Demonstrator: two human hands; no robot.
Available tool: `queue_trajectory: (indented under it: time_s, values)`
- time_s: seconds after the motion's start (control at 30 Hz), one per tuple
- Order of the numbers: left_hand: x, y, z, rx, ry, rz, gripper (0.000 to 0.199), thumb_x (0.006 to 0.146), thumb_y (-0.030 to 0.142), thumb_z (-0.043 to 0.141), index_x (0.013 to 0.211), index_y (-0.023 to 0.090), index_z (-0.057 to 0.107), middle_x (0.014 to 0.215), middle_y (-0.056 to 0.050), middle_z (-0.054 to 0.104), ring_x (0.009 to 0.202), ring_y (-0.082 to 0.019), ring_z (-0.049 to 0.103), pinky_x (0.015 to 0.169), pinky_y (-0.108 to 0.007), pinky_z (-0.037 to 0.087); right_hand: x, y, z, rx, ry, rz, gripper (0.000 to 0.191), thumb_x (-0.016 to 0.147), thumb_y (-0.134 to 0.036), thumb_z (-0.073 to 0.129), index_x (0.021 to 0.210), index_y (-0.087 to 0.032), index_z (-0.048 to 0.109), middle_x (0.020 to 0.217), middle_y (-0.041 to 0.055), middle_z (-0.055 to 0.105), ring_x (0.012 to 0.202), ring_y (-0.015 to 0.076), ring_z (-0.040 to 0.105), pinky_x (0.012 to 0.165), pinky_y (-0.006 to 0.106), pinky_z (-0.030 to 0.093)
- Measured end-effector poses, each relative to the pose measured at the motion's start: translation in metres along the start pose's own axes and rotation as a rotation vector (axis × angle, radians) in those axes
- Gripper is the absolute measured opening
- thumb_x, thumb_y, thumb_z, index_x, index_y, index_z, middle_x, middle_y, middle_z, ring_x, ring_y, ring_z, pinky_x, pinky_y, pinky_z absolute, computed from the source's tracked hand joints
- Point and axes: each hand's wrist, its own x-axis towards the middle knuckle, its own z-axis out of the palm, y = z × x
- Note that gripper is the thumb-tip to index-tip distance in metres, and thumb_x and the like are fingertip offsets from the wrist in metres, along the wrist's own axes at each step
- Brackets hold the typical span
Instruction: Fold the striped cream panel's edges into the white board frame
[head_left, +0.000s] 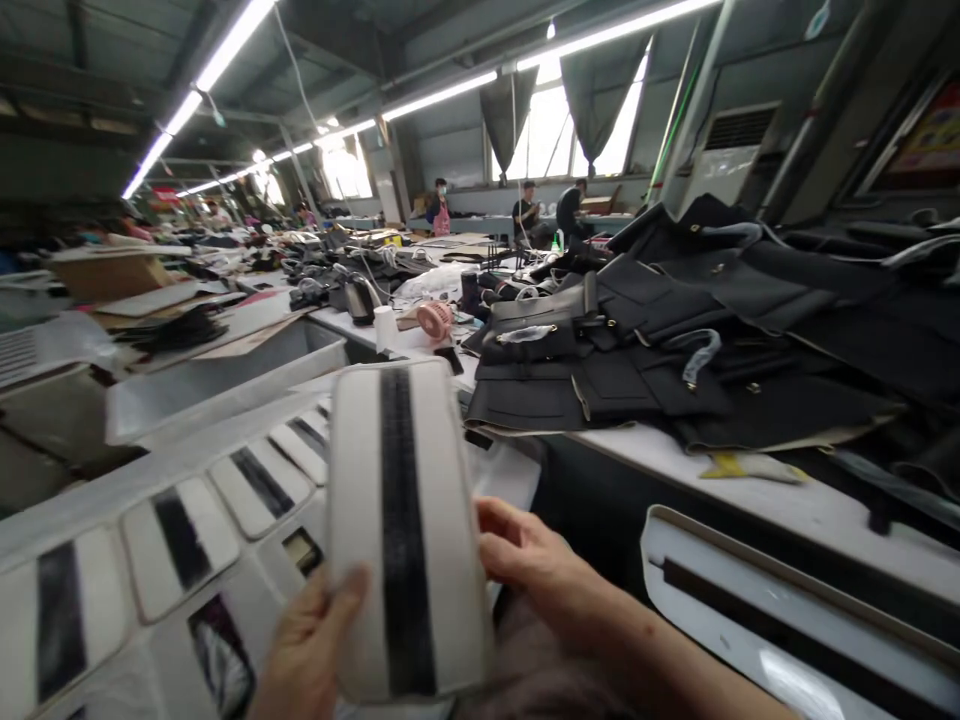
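A white rectangular panel with rounded corners and a black stripe down its middle [360,530] is held upright in front of me. My left hand [311,635] grips its lower left edge, thumb on the front face. On the right edge, my right hand [525,550] holds it with bent fingers. Several similar striped panels, one of them a white panel [214,520], lie in a row on the white surface at the left.
Black leather-like pieces [660,320] are heaped on the table at the right. A white tray-like part [750,620] lies at lower right. Beyond the panel stand a pink fan [435,320], a white cup [385,328] and a kettle [357,298]. People work farther back.
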Motion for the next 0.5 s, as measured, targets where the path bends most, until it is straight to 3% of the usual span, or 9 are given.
queue_trajectory:
  time_s: [0.1, 0.23, 0.37, 0.43, 0.5]
  values:
    - [-0.006, -0.005, 0.086, -0.215, -0.44, -0.163, 0.054, 0.072, 0.044, 0.078, 0.119, 0.021, 0.065, 0.101, -0.005, 0.075, 0.097, -0.028, 0.069, 0.083, -0.036, 0.059, -0.033, -0.045, -0.031, 0.061, 0.165, -0.039, 0.042, 0.073, -0.038, 0.079, 0.106, -0.015, 0.069, 0.094, 0.0086, 0.073, 0.078, 0.0179, 0.067, 0.075, 0.03, 0.051]
    - [-0.025, -0.025, 0.176, -0.503, -0.783, -0.485, 0.042, 0.077, 0.041, 0.074, 0.11, 0.016, 0.069, 0.1, -0.01, 0.075, 0.098, -0.029, 0.07, 0.093, -0.041, 0.055, -0.08, -0.059, -0.073, 0.156, 0.333, -0.014, 0.036, 0.07, -0.033, 0.081, 0.098, -0.013, 0.071, 0.085, 0.0089, 0.074, 0.071, 0.0168, 0.068, 0.073, 0.029, 0.054]
    - [-0.04, -0.052, 0.23, -0.63, -1.072, -0.766, 0.045, 0.083, 0.049, 0.066, 0.103, 0.009, 0.072, 0.098, -0.013, 0.075, 0.101, -0.029, 0.069, 0.101, -0.042, 0.048, -0.119, -0.067, -0.102, 0.197, 0.448, -0.121, 0.035, 0.071, -0.032, 0.081, 0.098, -0.013, 0.071, 0.086, 0.009, 0.074, 0.071, 0.0167, 0.069, 0.071, 0.027, 0.055]
    - [-0.045, -0.056, 0.246, -0.648, -1.172, -0.744, 0.058, 0.085, 0.059, 0.056, 0.111, 0.01, 0.07, 0.104, -0.015, 0.073, 0.106, -0.03, 0.066, 0.103, -0.044, 0.045, -0.14, -0.079, -0.115, 0.162, 0.506, -0.141, 0.035, 0.07, -0.031, 0.082, 0.098, -0.013, 0.072, 0.086, 0.0092, 0.074, 0.07, 0.017, 0.069, 0.069, 0.027, 0.056]
    - [-0.05, -0.051, 0.257, -0.643, -1.278, -0.647, 0.081, 0.078, 0.078, 0.045, 0.126, 0.015, 0.061, 0.117, -0.015, 0.069, 0.113, -0.033, 0.062, 0.102, -0.048, 0.044, -0.166, -0.098, -0.129, 0.101, 0.556, -0.145, 0.035, 0.068, -0.029, 0.083, 0.098, -0.013, 0.072, 0.086, 0.0097, 0.075, 0.069, 0.0175, 0.07, 0.067, 0.027, 0.056]
